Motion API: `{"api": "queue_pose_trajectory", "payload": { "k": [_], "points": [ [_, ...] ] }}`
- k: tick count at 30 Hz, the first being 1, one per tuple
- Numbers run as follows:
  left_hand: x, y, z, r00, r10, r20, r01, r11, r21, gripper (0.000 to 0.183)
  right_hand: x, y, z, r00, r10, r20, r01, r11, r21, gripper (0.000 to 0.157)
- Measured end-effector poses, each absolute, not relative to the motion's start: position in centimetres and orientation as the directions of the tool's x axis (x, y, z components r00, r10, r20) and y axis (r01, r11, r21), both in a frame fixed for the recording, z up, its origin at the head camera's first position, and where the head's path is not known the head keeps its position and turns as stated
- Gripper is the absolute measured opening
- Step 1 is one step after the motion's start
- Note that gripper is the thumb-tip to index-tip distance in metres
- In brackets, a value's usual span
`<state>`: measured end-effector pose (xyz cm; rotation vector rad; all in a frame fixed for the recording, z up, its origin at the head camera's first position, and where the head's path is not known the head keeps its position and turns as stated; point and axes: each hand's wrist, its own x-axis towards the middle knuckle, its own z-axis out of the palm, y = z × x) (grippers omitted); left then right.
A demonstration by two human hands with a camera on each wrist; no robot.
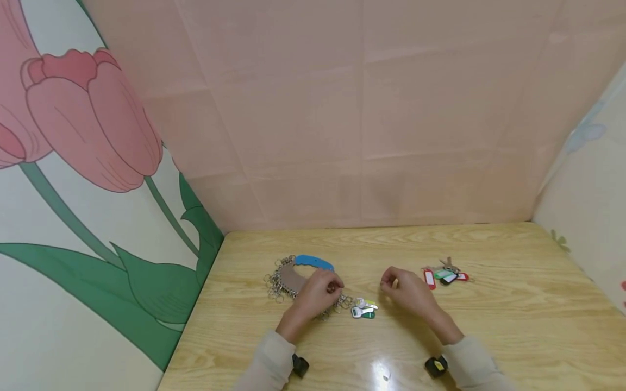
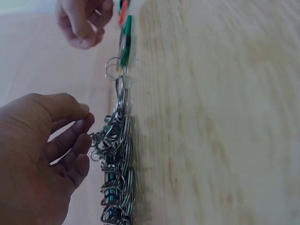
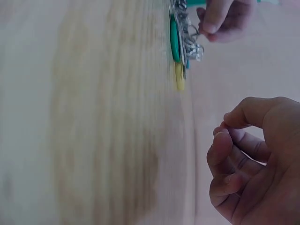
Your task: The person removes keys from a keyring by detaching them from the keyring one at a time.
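The person's left arm (image 1: 269,361) and right arm (image 1: 474,364) reached forward and angled inward, the left grip (image 1: 318,293) and right grip (image 1: 411,293) apart from each other, fingers (image 2: 70,140) curled on both, with the right thumb (image 3: 248,112) bent to its fingertips (image 3: 219,143).

On the glossy, wood-grained table (image 1: 518,326), rings (image 2: 124,150) nearer the left edge were shiny metal beside a smooth, plastic-looking blue strip (image 1: 314,261), tags (image 1: 429,279) nearer the right edge seemed plastic with paper-like white inserts (image 1: 450,278), and the sheet (image 1: 391,119) beyond the back edge was creased and matt.
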<state>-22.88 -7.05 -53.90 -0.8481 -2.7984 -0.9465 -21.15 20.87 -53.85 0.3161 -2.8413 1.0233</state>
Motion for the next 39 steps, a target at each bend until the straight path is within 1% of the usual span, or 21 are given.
{"api": "queue_pose_trajectory", "payload": {
  "k": [6,9,17,26,29,34,39],
  "points": [
    [-22.5,-6.4,-53.6,-0.86,0.472,0.196,0.498,0.687,0.529,0.007,-20.9,19.6,-53.8,-0.97,-0.185,0.155,-0.242,0.744,-0.623,0.007],
    [-22.4,-6.1,-53.5,-0.854,0.482,0.194,0.507,0.693,0.512,0.007,-20.8,19.1,-53.6,-0.97,-0.195,0.147,-0.244,0.74,-0.627,0.008],
    [-22.2,-5.4,-53.7,-0.816,0.541,0.205,0.567,0.676,0.471,0.011,-20.8,17.6,-53.1,-0.962,-0.233,0.145,-0.273,0.758,-0.592,0.01],
    [-22.4,-4.8,-54.0,-0.789,0.579,0.206,0.611,0.702,0.366,0.009,-20.8,16.2,-52.6,-0.954,-0.284,0.094,-0.285,0.767,-0.574,0.013],
    [-22.4,-4.7,-53.9,-0.783,0.588,0.204,0.62,0.706,0.343,0.008,-20.8,15.9,-52.9,-0.946,-0.309,0.102,-0.311,0.767,-0.562,0.013],
    [-22.4,-4.7,-54.1,-0.756,0.614,0.227,0.654,0.696,0.296,0.009,-21.0,15.5,-53.4,-0.933,-0.34,0.12,-0.35,0.777,-0.523,0.013],
    [-22.5,-4.7,-54.4,-0.738,0.629,0.244,0.675,0.691,0.259,0.009,-20.9,15.1,-53.5,-0.927,-0.357,0.115,-0.361,0.769,-0.527,0.013]
  ]
}}
